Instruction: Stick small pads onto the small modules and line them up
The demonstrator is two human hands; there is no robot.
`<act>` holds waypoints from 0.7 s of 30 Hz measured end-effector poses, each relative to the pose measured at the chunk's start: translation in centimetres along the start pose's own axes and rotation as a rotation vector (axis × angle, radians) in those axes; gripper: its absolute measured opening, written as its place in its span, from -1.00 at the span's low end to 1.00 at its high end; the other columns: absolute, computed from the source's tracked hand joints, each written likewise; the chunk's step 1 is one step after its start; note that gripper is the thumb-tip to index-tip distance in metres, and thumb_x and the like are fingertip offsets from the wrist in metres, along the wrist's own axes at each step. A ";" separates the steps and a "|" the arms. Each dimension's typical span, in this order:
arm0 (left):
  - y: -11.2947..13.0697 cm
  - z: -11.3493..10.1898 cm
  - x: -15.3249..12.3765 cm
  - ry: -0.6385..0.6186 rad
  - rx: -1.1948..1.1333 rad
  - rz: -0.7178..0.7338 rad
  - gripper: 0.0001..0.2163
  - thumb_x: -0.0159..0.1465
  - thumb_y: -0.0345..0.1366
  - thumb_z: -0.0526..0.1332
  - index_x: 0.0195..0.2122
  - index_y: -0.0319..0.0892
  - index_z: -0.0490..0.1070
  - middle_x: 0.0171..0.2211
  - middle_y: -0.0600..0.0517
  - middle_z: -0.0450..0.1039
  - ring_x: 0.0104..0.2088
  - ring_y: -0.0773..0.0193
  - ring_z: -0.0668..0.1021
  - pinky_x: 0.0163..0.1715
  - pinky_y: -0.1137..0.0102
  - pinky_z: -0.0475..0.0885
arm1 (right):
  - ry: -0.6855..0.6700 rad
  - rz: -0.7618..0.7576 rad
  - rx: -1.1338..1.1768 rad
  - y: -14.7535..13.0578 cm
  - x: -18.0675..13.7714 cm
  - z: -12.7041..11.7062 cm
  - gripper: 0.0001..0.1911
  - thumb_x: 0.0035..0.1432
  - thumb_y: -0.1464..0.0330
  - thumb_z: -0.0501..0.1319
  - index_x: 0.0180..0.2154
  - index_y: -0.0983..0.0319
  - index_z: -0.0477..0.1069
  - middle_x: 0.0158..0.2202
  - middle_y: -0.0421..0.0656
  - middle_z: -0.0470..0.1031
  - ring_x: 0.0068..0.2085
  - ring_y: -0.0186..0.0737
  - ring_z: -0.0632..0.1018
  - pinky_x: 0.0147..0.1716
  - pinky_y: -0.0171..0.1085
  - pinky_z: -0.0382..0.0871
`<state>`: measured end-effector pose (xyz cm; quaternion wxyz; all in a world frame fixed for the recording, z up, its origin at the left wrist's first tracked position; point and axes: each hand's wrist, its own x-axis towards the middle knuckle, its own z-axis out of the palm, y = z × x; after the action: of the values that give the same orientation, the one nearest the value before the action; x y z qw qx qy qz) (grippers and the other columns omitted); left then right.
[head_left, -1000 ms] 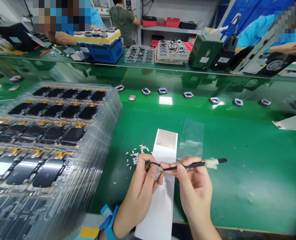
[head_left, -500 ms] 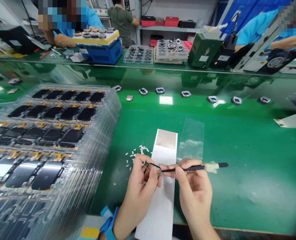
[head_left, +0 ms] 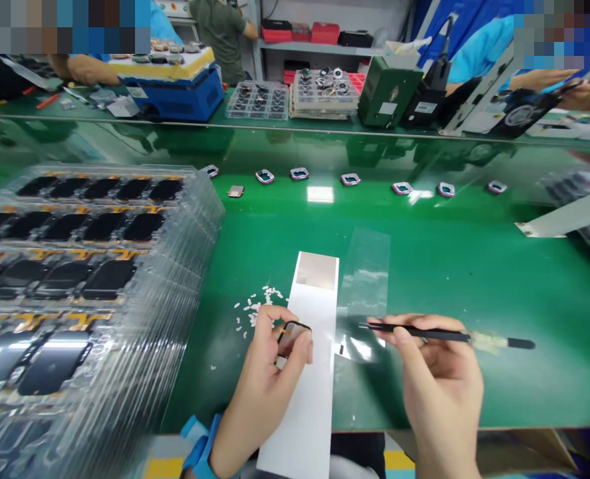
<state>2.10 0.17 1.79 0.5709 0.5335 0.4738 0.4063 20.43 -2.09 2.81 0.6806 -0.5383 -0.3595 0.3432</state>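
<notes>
My left hand (head_left: 262, 382) pinches a small dark-framed rectangular part (head_left: 293, 336) between thumb and fingers, above a long white paper strip (head_left: 308, 372). My right hand (head_left: 442, 379) grips black tweezers (head_left: 414, 331) with a whitish wrapping near their rear end. Their tips point left and touch nothing, lying over a clear plastic film (head_left: 363, 286). A shiny dark patch (head_left: 354, 346) sits on that film near the tips. White flakes (head_left: 257, 307) are scattered beside the strip, just beyond my left hand.
Stacked clear trays of black screens with orange flex cables (head_left: 195, 219) fill the left side of the green bench (head_left: 474, 279). A row of small pink-rimmed parts (head_left: 349, 179) lies beyond. Co-workers and machines stand at the far bench.
My right hand has drawn rightward, taking the tweezers away from the part in my left hand. The whole scene has shifted slightly left in view.
</notes>
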 end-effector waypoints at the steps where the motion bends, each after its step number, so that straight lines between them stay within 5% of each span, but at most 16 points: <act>1: 0.0 0.1 -0.1 -0.041 0.088 0.039 -0.95 0.48 -0.30 0.02 -0.10 -0.04 0.10 -0.41 0.12 0.40 -0.39 0.31 0.50 -0.39 0.44 0.35 | -0.014 0.018 -0.037 0.0 0.0 -0.8 -0.85 0.18 0.41 0.36 -0.24 0.16 0.42 -0.27 -0.19 0.56 -0.24 -0.21 0.69 -0.20 -0.29 0.63; 6: 0.2 0.5 0.0 -0.274 0.507 0.213 -0.92 0.48 -0.30 -0.04 -0.07 -0.08 0.19 -0.25 -0.01 0.52 -0.31 0.19 0.60 -0.32 0.33 0.44 | -0.163 0.171 -0.155 1.4 -0.2 -2.9 -0.84 0.21 0.30 0.34 -0.22 0.17 0.40 -0.30 -0.16 0.56 -0.25 -0.21 0.69 -0.25 -0.32 0.61; 13: 0.5 1.1 0.5 -0.422 0.653 0.169 -0.86 0.48 -0.28 -0.03 -0.06 -0.08 0.28 -0.12 -0.01 0.57 -0.15 0.13 0.64 -0.18 0.27 0.53 | -0.384 0.109 -0.172 2.3 1.8 -3.6 -0.91 0.28 0.33 0.27 -0.22 0.15 0.36 -0.30 -0.22 0.50 -0.23 -0.28 0.67 -0.19 -0.35 0.57; 21: 0.0 1.0 0.6 -0.411 0.636 0.163 -0.88 0.48 -0.26 -0.01 -0.09 -0.07 0.29 -0.15 0.01 0.58 -0.16 0.14 0.65 -0.18 0.29 0.55 | -0.248 0.019 -0.179 3.2 -0.5 -2.3 -0.95 0.30 0.41 0.24 -0.21 0.14 0.40 -0.18 -0.19 0.48 -0.17 -0.30 0.67 -0.13 -0.35 0.59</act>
<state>3.25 0.53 1.68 0.4258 0.7900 0.4079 0.1678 21.85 -3.07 -0.72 0.5771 -0.5535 -0.4649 0.3800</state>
